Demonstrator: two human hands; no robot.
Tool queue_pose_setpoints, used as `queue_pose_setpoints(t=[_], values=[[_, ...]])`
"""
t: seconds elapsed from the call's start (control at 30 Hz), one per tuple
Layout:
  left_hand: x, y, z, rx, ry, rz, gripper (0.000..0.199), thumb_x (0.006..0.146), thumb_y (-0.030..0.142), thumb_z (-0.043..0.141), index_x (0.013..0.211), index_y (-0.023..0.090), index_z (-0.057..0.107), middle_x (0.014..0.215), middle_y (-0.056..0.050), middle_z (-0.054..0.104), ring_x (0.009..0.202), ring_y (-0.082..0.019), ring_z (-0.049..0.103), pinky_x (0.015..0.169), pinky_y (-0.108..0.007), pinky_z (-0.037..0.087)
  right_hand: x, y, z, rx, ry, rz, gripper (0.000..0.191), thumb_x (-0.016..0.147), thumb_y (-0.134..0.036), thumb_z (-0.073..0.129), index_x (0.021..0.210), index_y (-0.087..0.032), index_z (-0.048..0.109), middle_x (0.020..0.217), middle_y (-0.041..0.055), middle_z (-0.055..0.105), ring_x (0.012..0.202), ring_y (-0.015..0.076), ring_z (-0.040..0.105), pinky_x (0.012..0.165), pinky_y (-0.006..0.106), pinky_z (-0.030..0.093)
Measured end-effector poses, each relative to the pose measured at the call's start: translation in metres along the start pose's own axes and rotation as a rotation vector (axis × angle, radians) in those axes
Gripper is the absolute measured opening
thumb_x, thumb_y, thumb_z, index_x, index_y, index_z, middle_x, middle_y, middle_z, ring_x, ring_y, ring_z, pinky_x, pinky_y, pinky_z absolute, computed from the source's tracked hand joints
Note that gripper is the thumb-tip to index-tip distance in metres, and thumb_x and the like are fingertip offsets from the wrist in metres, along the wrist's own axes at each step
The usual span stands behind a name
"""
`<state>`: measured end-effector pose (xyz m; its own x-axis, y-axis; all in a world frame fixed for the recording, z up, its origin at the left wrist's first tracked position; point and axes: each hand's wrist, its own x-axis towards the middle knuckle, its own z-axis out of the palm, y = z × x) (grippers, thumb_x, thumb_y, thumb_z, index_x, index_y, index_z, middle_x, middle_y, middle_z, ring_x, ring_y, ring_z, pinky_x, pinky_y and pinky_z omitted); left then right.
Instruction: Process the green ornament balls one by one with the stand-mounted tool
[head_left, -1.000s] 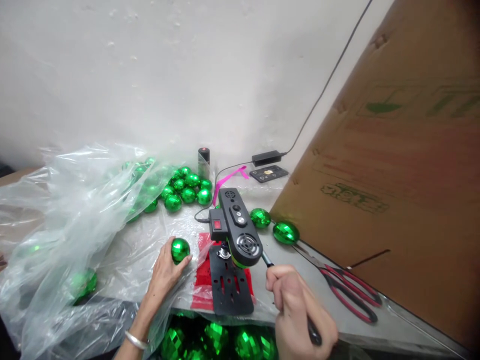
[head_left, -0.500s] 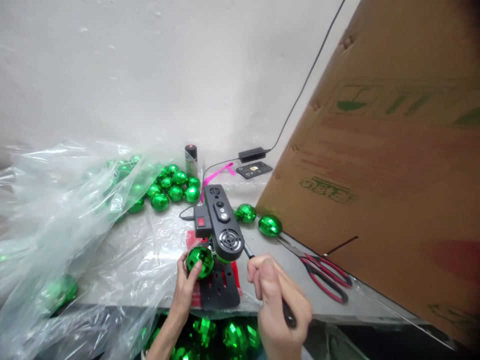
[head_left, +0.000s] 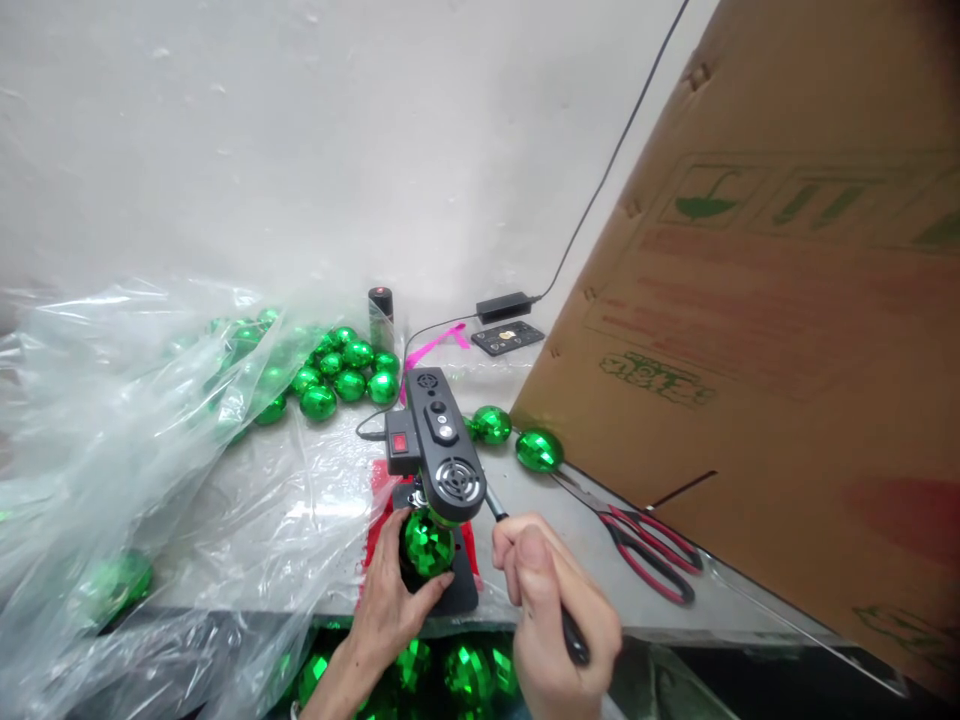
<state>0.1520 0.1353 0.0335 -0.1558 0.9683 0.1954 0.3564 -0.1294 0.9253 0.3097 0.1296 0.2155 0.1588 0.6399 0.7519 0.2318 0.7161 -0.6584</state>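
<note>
Between its fingers and thumb, my left hand point(head_left: 396, 590) grips a shiny green faceted ball point(head_left: 428, 545). The ball sits against the front lower end of a small black machine point(head_left: 448, 440) with round silver vents and a red switch on its side, above a black slotted base plate point(head_left: 459, 592). My right hand point(head_left: 559, 610) is wrapped round the black handle point(head_left: 576, 640) of a lever, whose metal rod point(head_left: 493, 500) runs to the machine's right side. The underside of the machine is hidden.
Clear plastic sheeting point(head_left: 150, 450) covers the left side, with several green balls point(head_left: 349, 385) at its edge. Scissors point(head_left: 652, 550) lie to the right beside a large cardboard box point(head_left: 750, 300). Behind stand a black can point(head_left: 381, 305), a power adapter point(head_left: 504, 306) and a phone point(head_left: 508, 338). More balls point(head_left: 469, 675) lie below the table edge.
My left hand has moved right with the green ball, bringing it under the machine's front end. The right hand stays on the lever handle, almost unmoved.
</note>
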Motion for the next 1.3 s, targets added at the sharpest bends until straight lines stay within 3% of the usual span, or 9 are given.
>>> queue_pose_setpoints(t=[0.3, 0.67, 1.0, 1.3], values=[[-0.007, -0.011, 0.001, 0.052, -0.024, 0.034, 0.092, 0.081, 0.039, 0.095, 0.162, 0.023, 0.056, 0.164, -0.021, 0.068, 0.154, -0.049, 0.065, 0.129, -0.070, 0.053, 0.001, 0.000, 0.002, -0.016, 0.010, -0.012, 0.038, 0.118, -0.009, 0.046, 0.084, -0.023, 0.057, 0.072, -0.0026, 0.056, 0.062, 0.0100, 0.057, 0.057, 0.024, 0.045], [0.009, 0.002, 0.012, -0.031, -0.142, -0.058, 0.086, 0.083, 0.039, 0.092, 0.158, 0.019, 0.056, 0.160, -0.022, 0.068, 0.151, -0.046, 0.066, 0.130, -0.069, 0.052, 0.001, -0.001, 0.000, -0.023, 0.002, 0.006, 0.036, 0.117, -0.008, 0.047, 0.086, -0.023, 0.057, 0.074, -0.0022, 0.059, 0.063, 0.0096, 0.058, 0.056, 0.023, 0.044], [-0.002, -0.018, 0.007, -0.034, -0.198, -0.044, 0.093, 0.088, 0.050, 0.089, 0.164, 0.017, 0.048, 0.166, -0.027, 0.061, 0.159, -0.050, 0.059, 0.134, -0.077, 0.045, -0.006, 0.002, -0.005, -0.030, -0.015, 0.013, 0.034, 0.116, -0.007, 0.047, 0.088, -0.023, 0.058, 0.076, -0.0026, 0.059, 0.062, 0.0095, 0.058, 0.055, 0.023, 0.044], [-0.004, -0.025, 0.011, 0.019, -0.193, 0.049, 0.090, 0.092, 0.049, 0.087, 0.166, 0.018, 0.046, 0.169, -0.028, 0.059, 0.162, -0.052, 0.056, 0.135, -0.078, 0.045, -0.028, 0.023, 0.011, -0.001, 0.158, -0.074, 0.043, 0.116, -0.006, 0.046, 0.077, -0.023, 0.049, 0.067, -0.0044, 0.052, 0.056, 0.0099, 0.053, 0.055, 0.027, 0.040]])
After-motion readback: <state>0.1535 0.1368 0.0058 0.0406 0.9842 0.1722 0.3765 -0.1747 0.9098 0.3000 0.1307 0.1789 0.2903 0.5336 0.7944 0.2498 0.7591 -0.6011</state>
